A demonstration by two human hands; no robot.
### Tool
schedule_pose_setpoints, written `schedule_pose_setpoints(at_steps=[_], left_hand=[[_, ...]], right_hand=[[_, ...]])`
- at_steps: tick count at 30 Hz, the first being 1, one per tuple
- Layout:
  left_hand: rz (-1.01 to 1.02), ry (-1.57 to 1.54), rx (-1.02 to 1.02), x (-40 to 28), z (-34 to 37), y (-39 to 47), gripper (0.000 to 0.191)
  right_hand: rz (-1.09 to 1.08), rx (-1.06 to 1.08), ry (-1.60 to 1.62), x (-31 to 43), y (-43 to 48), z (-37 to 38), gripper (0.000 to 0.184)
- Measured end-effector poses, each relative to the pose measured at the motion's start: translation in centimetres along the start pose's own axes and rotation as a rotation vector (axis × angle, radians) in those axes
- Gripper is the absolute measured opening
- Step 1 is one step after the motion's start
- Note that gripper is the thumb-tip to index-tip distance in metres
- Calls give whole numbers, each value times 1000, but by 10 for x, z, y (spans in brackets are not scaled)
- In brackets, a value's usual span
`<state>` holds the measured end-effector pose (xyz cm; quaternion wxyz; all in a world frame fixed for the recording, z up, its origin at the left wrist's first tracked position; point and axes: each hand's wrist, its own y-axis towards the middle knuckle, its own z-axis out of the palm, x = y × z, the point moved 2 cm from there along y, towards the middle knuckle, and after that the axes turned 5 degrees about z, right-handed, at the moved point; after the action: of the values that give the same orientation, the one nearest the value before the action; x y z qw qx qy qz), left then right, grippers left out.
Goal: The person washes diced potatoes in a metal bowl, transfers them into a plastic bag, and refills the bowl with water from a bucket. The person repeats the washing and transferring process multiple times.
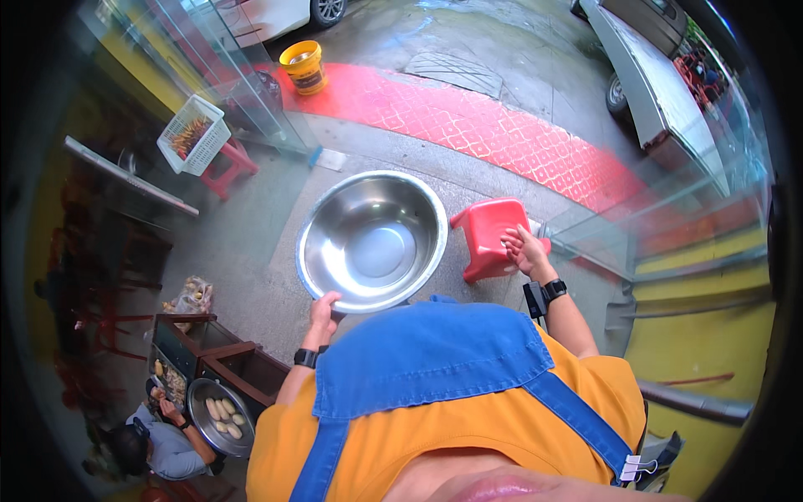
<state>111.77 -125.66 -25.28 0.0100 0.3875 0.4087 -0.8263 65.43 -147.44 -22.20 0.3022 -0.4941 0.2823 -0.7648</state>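
Observation:
A large, wide stainless steel basin (382,251) with nothing in it is tilted in front of me. My left hand (324,317) grips its near left rim, thumb over the edge. My right hand (526,250) is beside the basin, above a red plastic stool (499,229); its fingers are apart and hold nothing. Whether it touches the stool I cannot tell.
At lower left a co-worker (172,448) handles something by a metal bowl of peeled tubers (221,417) and dark wooden frames (241,367). A white basket (196,135) of chillies rests on a pink stool (229,166). Glass panels flank the doorway; a yellow bucket (304,68) stands outside.

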Motion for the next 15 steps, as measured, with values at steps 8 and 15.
schedule_pose_setpoints(at_steps=[8,15], left_hand=[[74,18,22,-144,116,183,40],[166,-43,-35,-217,220,341,48]], right_hand=[[57,-52,53,138,139,90,31],[141,90,-129,289,354,201,30]])
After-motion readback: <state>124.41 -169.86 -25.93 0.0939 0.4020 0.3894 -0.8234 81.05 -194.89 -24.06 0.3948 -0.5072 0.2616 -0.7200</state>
